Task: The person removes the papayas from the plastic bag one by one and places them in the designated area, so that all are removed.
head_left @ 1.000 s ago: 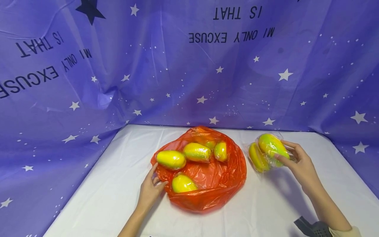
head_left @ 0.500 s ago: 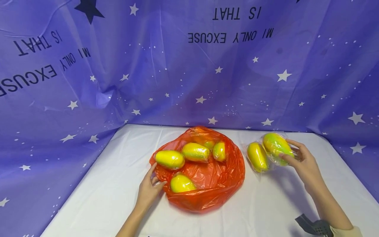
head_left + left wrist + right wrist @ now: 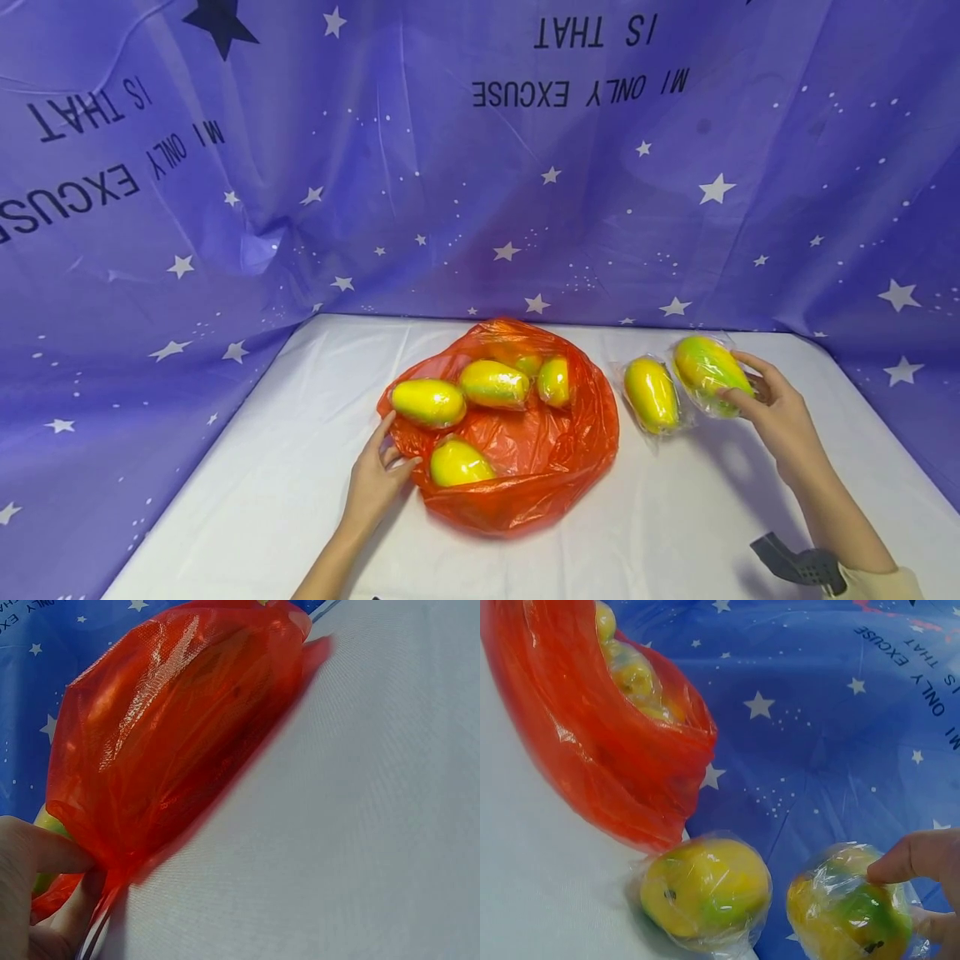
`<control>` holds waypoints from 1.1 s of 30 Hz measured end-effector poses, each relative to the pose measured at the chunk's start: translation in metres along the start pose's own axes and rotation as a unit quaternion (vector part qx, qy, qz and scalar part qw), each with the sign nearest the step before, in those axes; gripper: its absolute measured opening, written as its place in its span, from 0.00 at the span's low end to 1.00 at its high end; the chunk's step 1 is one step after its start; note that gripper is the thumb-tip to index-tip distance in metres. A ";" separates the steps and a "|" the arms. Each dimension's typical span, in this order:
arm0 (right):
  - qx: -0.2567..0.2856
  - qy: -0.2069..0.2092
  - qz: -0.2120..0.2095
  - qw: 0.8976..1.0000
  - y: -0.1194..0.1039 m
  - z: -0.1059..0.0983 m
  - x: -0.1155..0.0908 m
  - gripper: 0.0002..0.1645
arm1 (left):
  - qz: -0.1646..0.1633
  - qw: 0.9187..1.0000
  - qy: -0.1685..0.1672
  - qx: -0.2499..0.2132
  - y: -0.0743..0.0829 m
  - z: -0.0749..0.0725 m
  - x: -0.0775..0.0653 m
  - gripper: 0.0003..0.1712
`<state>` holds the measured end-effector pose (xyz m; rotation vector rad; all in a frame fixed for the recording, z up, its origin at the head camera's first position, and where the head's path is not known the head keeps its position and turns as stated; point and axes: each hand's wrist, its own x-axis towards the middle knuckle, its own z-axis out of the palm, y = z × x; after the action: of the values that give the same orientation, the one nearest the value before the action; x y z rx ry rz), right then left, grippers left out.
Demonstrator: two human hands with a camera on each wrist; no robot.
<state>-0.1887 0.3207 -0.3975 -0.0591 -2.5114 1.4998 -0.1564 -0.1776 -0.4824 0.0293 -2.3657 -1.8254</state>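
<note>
A red plastic bag (image 3: 517, 504) lies with its mouth spread open, and several yellow-green mangoes in clear wrap, such as this mango (image 3: 495, 385), sit inside. My left hand (image 3: 372, 479) pinches the bag's left edge; in the left wrist view the gathered red film (image 3: 112, 862) is between thumb and finger. To the right of the bag, my right hand (image 3: 780, 421) grips a wrapped mango (image 3: 708, 371) from its right side, seen also as a green-and-yellow mango (image 3: 847, 907) in the right wrist view. Another wrapped mango (image 3: 651, 396) lies between that one and the bag.
A white cloth (image 3: 247, 467) covers the table. Purple-blue star-printed curtain (image 3: 450, 208) walls rise behind and at both sides. A dark strap (image 3: 798, 567) is on the right wrist.
My right hand has moved a little to the right with its mango, widening the gap to the other wrapped mango, which has turned slightly. The left hand keeps its place at the bag.
</note>
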 end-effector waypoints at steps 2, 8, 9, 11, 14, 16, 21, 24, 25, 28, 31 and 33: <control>-0.012 -0.002 0.006 1.000 0.002 0.000 0.001 0.39 | 0.000 1.000 0.000 -0.004 0.000 0.000 0.000 0.48; -0.030 -0.007 0.020 0.999 0.008 -0.001 0.004 0.43 | 0.000 1.000 0.001 -0.009 0.003 0.000 0.001 0.48; -0.031 -0.007 0.022 0.999 0.009 -0.001 0.004 0.43 | 0.000 1.000 0.001 -0.009 0.003 0.000 0.001 0.48; -0.034 -0.008 0.027 0.999 0.011 -0.001 0.005 0.44 | 0.000 1.000 0.002 -0.010 0.003 0.000 0.001 0.47; -0.037 -0.013 0.041 0.998 0.015 -0.002 0.007 0.45 | 0.000 1.000 0.003 -0.007 0.003 0.000 0.001 0.47; -0.035 -0.018 0.050 0.998 0.018 -0.002 0.008 0.45 | -0.001 1.000 0.004 -0.008 0.003 0.000 0.001 0.47; -0.034 -0.032 0.062 0.997 0.024 -0.003 0.009 0.47 | 0.001 1.000 0.004 -0.005 0.003 -0.001 0.001 0.48; -0.038 -0.038 0.064 0.996 0.026 -0.003 0.010 0.48 | 0.003 1.000 0.002 -0.006 0.003 -0.001 0.001 0.48; -0.039 -0.039 0.064 0.996 0.026 -0.003 0.010 0.48 | 0.004 1.000 0.002 -0.008 0.003 -0.001 0.001 0.48; -0.042 -0.038 0.065 0.996 0.028 -0.002 0.010 0.48 | 0.004 1.000 0.000 -0.011 0.002 -0.001 0.001 0.48; -0.048 -0.033 0.067 0.996 0.030 -0.002 0.011 0.48 | 0.002 1.000 0.001 -0.012 0.003 0.000 0.001 0.48; -0.048 -0.034 0.070 0.996 0.031 -0.002 0.011 0.48 | 0.002 1.000 0.002 -0.011 0.003 0.000 0.001 0.47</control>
<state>-0.2014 0.3391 -0.4223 -0.2075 -2.6828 1.4521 -0.1568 -0.1772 -0.4793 0.0257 -2.3423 -1.8480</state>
